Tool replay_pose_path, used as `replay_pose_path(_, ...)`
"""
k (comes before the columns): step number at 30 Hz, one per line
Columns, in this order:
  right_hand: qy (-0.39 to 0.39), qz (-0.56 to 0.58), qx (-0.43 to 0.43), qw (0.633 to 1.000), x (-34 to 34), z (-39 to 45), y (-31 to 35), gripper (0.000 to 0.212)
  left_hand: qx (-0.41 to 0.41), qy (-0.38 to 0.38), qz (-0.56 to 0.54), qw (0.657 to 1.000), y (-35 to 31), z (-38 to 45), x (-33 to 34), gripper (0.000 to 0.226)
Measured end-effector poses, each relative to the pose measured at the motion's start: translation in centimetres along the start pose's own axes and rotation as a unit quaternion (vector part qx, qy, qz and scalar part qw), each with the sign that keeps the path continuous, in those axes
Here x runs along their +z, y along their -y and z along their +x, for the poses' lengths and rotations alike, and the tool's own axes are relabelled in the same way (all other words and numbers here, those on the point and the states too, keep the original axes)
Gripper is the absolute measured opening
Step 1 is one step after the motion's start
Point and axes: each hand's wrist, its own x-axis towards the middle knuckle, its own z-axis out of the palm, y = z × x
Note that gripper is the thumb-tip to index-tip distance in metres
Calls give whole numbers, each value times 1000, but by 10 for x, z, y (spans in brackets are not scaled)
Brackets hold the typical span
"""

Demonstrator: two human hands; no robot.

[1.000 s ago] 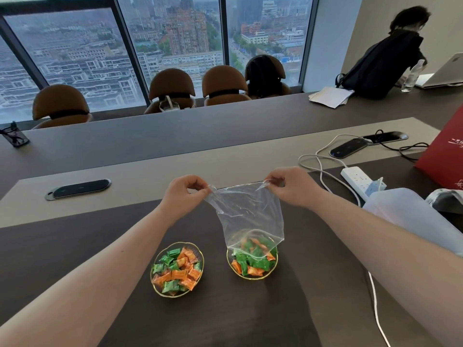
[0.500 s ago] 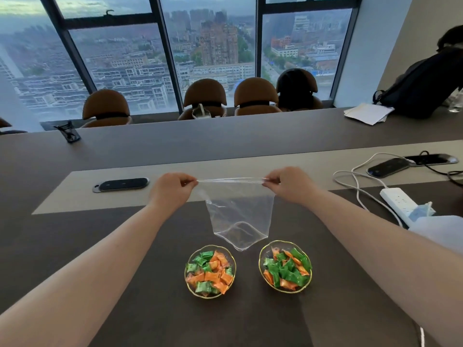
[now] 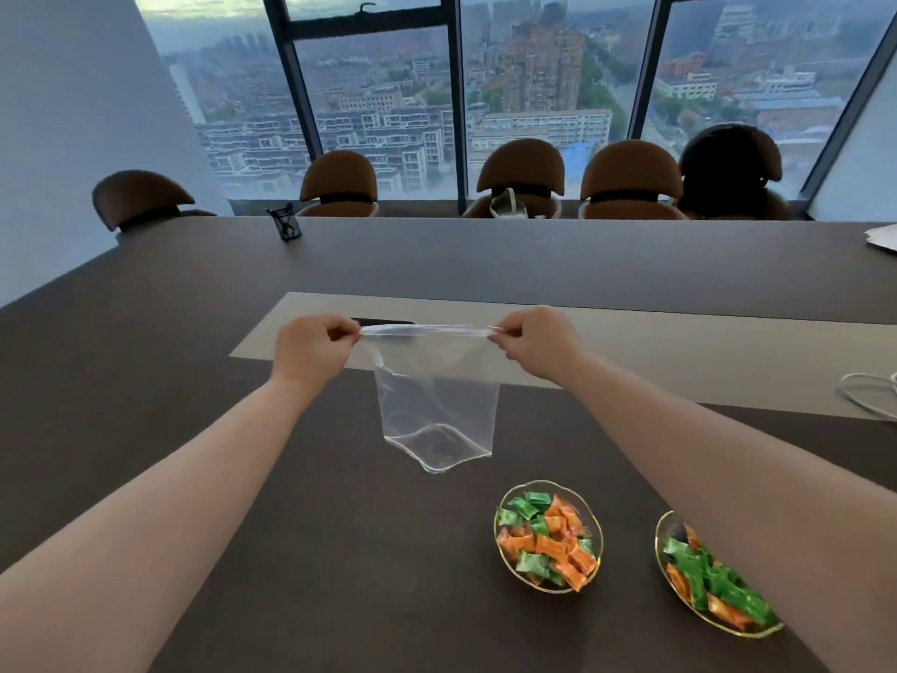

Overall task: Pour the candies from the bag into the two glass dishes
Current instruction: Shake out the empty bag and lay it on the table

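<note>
A clear plastic bag [image 3: 439, 410] hangs empty above the dark table, its top edge pulled taut. My left hand [image 3: 313, 347] pinches the bag's left top corner and my right hand [image 3: 536, 344] pinches the right one. Two gold-rimmed glass dishes stand at the lower right, apart from the bag. The left dish [image 3: 497, 531] holds green and orange wrapped candies [image 3: 548, 541]. The right dish [image 3: 661, 551] also holds green and orange candies, and my right forearm hides part of it.
A light strip [image 3: 679, 347] runs across the table behind my hands. A black flat device [image 3: 383, 322] lies on it behind the bag. White cables [image 3: 869, 400] lie at the right edge. Brown chairs [image 3: 524, 179] line the far side under the windows.
The view has swung left, so the dishes now sit at the lower right. The bag was lifted off the right dish, emptied, and its top pulled flat and taut between my hands.
</note>
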Motion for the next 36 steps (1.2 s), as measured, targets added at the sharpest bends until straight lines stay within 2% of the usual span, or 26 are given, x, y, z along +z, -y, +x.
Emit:
replay_pose_path(4,-14,36,-34,999,28,8,26,25,-6,-52,-52,997,38,-5,-18,16)
replay_pose_path(7,11,65,-39,997,60,2,25,23,-22,-44,-56,997,69,-22,-17,15)
replay_pose_path(12,113,-89,-94,985,114,-31,-3,26,-38,65,10,997,114,-60,0,15)
replay_pose_path(16,229,-145,-78,959,144,-55,-26,30,-64,154,51,985,140,-90,23,17)
replay_pose_path(20,296,-158,-61,940,162,-72,-39,35,-80,219,79,969,152,-110,46,18)
replay_pose_path(23,323,-161,-42,932,174,-81,-50,37,-67,279,131,949,161,-120,58,20)
replay_pose_path(29,399,-141,-51,904,188,-102,-55,25,-23,421,269,866,170,-139,73,24)
replay_pose_path(31,413,-132,-53,900,192,-109,-58,25,-24,438,297,848,172,-146,78,24)
replay_pose_path(36,418,-100,-48,901,194,-115,-67,40,-39,434,350,829,168,-148,83,26)
